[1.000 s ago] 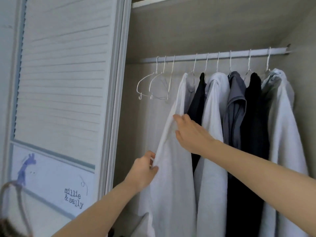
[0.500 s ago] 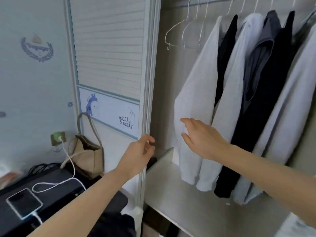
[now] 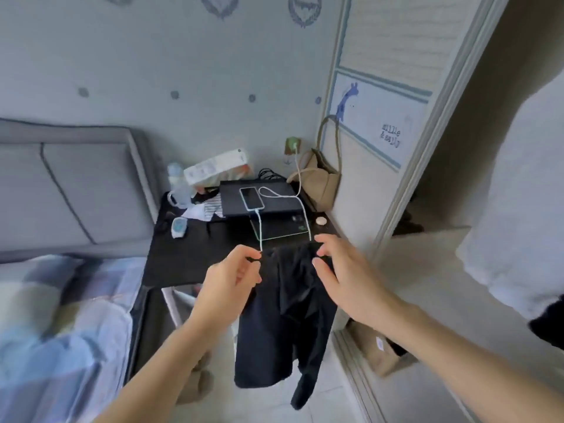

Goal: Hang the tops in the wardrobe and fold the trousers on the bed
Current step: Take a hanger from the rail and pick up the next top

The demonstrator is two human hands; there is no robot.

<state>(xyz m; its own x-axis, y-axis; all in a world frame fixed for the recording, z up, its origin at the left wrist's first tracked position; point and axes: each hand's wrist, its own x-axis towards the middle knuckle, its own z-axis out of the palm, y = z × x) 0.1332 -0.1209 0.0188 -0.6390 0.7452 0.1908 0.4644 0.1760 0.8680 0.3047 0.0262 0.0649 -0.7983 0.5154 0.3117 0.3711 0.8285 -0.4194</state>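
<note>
A: Where are the trousers (image 3: 283,325)?
B: I see them draped over the desk (image 3: 189,261) edge, hanging down. My left hand (image 3: 229,277) pinches the waistband corner; my right hand (image 3: 341,270) is spread just over it.
A: The bag (image 3: 320,181)?
B: Its contents are hidden.

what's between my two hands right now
The head view shows the top edge of a dark garment hanging off the black table, between the left hand and right hand.
</note>
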